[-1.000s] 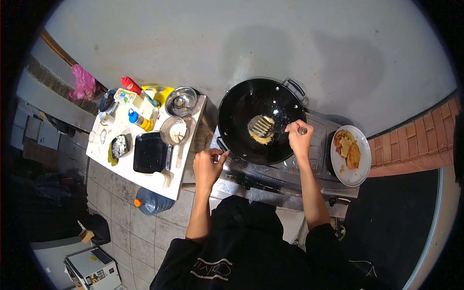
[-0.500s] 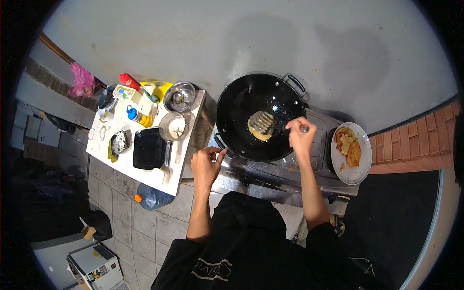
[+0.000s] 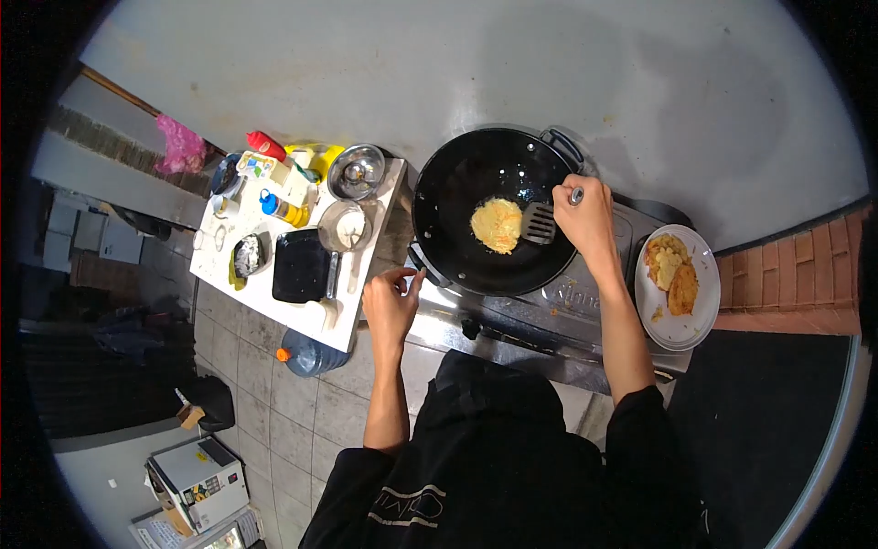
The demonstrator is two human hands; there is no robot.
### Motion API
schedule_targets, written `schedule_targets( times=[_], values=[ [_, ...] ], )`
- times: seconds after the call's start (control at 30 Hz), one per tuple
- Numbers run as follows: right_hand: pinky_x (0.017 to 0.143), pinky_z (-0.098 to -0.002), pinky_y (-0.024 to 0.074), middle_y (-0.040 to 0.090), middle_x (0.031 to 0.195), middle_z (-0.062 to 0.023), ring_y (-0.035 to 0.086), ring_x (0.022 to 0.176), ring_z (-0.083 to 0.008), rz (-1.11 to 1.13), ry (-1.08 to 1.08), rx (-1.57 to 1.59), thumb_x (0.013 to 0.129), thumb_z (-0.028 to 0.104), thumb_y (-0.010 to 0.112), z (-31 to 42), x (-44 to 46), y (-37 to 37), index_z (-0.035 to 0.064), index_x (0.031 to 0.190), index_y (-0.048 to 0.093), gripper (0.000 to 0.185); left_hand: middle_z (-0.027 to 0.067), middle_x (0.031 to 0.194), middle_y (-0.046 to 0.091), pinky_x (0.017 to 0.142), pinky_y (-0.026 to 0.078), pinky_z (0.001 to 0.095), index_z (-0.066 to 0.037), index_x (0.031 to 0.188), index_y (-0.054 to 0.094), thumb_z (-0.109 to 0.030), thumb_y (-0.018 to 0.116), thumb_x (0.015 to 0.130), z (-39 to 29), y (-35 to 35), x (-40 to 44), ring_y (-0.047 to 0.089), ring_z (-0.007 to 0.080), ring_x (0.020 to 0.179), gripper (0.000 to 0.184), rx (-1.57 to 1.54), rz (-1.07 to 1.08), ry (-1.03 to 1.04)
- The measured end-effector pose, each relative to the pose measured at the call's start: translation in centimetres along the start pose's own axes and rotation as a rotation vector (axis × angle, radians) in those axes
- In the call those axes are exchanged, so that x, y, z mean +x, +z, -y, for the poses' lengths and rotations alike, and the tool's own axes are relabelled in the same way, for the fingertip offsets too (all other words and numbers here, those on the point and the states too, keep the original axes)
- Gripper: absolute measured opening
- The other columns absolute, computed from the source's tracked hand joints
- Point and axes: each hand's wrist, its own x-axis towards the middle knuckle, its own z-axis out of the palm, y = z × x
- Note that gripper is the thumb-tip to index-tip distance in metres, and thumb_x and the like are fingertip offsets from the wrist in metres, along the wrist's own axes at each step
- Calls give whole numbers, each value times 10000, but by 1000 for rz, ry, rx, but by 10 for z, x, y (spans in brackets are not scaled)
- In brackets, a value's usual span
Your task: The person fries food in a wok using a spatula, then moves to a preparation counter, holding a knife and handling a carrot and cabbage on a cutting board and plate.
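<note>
My right hand (image 3: 583, 212) is closed round the handle of a slotted spatula (image 3: 539, 223), whose head is inside the black wok (image 3: 457, 169) at the right edge of a pale yellow patty (image 3: 497, 226). The wok stands on the metal stove (image 3: 576, 297). At the wok's lower left handle (image 3: 428, 263) is my left hand (image 3: 393, 297), its fingers bent together; whether they grip the handle is hard to make out. Right of the stove's burner, a white plate (image 3: 651, 316) holds browned fried pieces (image 3: 681, 289).
On the white table (image 3: 315, 343) at the left are a black square pan (image 3: 300, 265), a metal bowl (image 3: 356, 172), a pot of white powder (image 3: 345, 226), a yellow bottle with a blue cap (image 3: 284, 209) and a red bottle (image 3: 265, 145). A water jug (image 3: 311, 354) stands on the floor.
The spatula has moved off the patty to its right side, uncovering the patty's yellow top. My right hand has shifted up and right. The whole view has tilted slightly.
</note>
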Motion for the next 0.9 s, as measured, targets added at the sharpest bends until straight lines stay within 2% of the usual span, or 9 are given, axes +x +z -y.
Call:
schedule_targets(
  times=[0.2, 0.27, 0.3, 0.37, 0.47, 0.5, 0.63, 0.77, 0.9],
  values=[
    [664, -471, 475, 572, 661, -269, 570, 701, -465, 37, -132, -137, 769, 105, 592, -5, 4, 11, -61, 699, 620, 182, 98, 563, 553, 513, 415, 366, -22, 837, 717, -246, 750, 762, -8, 3, -5, 552, 251, 502, 239, 19, -18, -31],
    [506, -378, 420, 502, 545, -234, 558, 488, -334, 37, -181, -75, 753, 69, 551, -11, 9, 16, -69, 649, 552, 173, 106, 566, 553, 518, 417, 366, -16, 844, 717, -243, 748, 763, -6, 5, -8, 552, 251, 505, 242, 10, -59, 15],
    [506, -378, 420, 502, 545, -234, 558, 488, -334, 36, -184, -75, 753, 69, 551, -17, 9, 20, -69, 649, 552, 173, 109, 566, 552, 520, 417, 365, -14, 850, 717, -240, 747, 763, -9, 3, -8, 551, 250, 505, 244, 11, -47, -12],
    [500, -327, 419, 528, 517, -170, 565, 479, -189, 101, -73, 26, 757, 47, 538, -32, 11, 26, -70, 628, 545, 174, 111, 566, 550, 521, 417, 363, -11, 857, 718, -236, 746, 763, -10, 5, -7, 550, 249, 506, 246, 5, -50, -35],
    [550, -354, 455, 574, 562, -190, 605, 511, -279, 66, 23, 218, 749, 80, 557, -40, 4, 25, -69, 639, 565, 185, 110, 561, 543, 521, 415, 356, -8, 867, 720, -232, 747, 763, -5, 8, -11, 548, 245, 504, 248, -13, -46, -14],
    [512, -309, 433, 570, 528, -138, 567, 474, -157, 27, 16, 233, 750, 59, 548, -49, 2, 27, -56, 633, 574, 166, 110, 562, 545, 521, 415, 355, -10, 868, 722, -230, 749, 762, -4, 8, -11, 547, 243, 503, 245, -16, -37, -26],
    [497, -271, 415, 591, 538, -74, 545, 496, -95, 27, 27, 321, 758, 24, 531, -54, -12, 40, -37, 630, 592, 154, 113, 568, 558, 537, 424, 350, -11, 866, 725, -231, 750, 766, -1, 10, -8, 545, 219, 514, 244, -41, -37, -41],
    [498, -264, 412, 598, 553, -71, 537, 495, -95, -24, 36, 358, 763, 8, 521, -63, -17, 54, -44, 633, 590, 156, 103, 556, 549, 546, 429, 343, -17, 865, 727, -236, 748, 767, -5, 2, -9, 527, 199, 512, 240, -33, -1, -85],
    [410, -249, 368, 597, 556, -51, 503, 436, -77, 19, 146, 482, 785, -12, 500, -52, -21, 53, -31, 645, 603, 175, 114, 577, 561, 527, 422, 355, -15, 854, 725, -227, 755, 761, 2, 6, -10, 556, 242, 504, 234, -77, -42, -65]
  ],
)
